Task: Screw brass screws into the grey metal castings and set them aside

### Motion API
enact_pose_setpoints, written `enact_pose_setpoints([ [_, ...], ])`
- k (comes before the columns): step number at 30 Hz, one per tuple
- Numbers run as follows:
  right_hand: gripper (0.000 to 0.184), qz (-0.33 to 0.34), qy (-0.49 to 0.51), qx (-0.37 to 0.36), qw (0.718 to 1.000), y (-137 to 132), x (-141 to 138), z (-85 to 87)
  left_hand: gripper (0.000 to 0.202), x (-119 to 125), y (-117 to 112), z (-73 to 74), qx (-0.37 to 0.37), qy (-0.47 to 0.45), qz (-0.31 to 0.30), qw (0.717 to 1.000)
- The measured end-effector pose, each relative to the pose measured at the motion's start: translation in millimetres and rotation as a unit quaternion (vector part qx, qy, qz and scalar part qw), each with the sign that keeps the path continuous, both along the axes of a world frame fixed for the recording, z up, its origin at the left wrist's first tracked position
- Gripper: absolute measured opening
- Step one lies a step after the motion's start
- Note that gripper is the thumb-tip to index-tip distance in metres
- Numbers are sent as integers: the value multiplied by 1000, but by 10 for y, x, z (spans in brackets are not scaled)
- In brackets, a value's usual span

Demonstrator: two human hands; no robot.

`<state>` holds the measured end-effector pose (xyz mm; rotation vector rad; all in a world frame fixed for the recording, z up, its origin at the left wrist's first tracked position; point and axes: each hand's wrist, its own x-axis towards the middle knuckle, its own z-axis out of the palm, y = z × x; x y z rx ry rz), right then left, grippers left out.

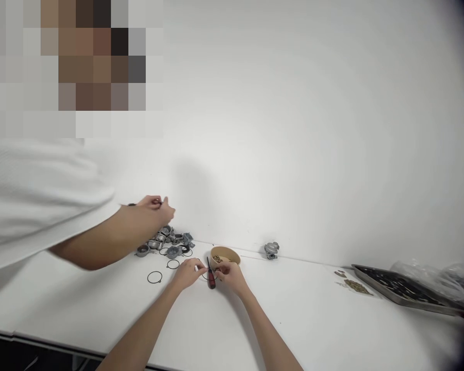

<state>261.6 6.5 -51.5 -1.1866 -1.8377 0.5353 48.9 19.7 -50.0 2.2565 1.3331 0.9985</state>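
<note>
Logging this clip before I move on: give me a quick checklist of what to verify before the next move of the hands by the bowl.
1. Left hand and right hand both on the table, close together: ok.
2. What the fingers pinch: cannot tell.
3. Screwdriver lies between the hands, within reach: ok.
4. Bowl upright, small parts inside: ok.
5. Co-worker's hand above the metal parts pile, apart from the person's hands: ok.
6. Black ring lies flat, untouched: ok.
</note>
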Motion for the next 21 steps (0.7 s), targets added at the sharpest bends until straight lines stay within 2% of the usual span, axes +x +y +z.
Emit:
enact_pose_setpoints([
  [7,24,14,28,-18,999,10,-19,-14,35,3,-19,-17,-10,23,-15,1000],
  [13,16,26,-47,17,998,32,-1,-46,34,-2,2,-76,-30,57,-22,998],
  [17,18,39,-93,8,995,39,17,-75,32,-5,26,-106,-42,82,-34,995],
  [21,21,46,-109,-7,993,21,32,-76,35,-2,26,-105,-43,66,-45,996],
])
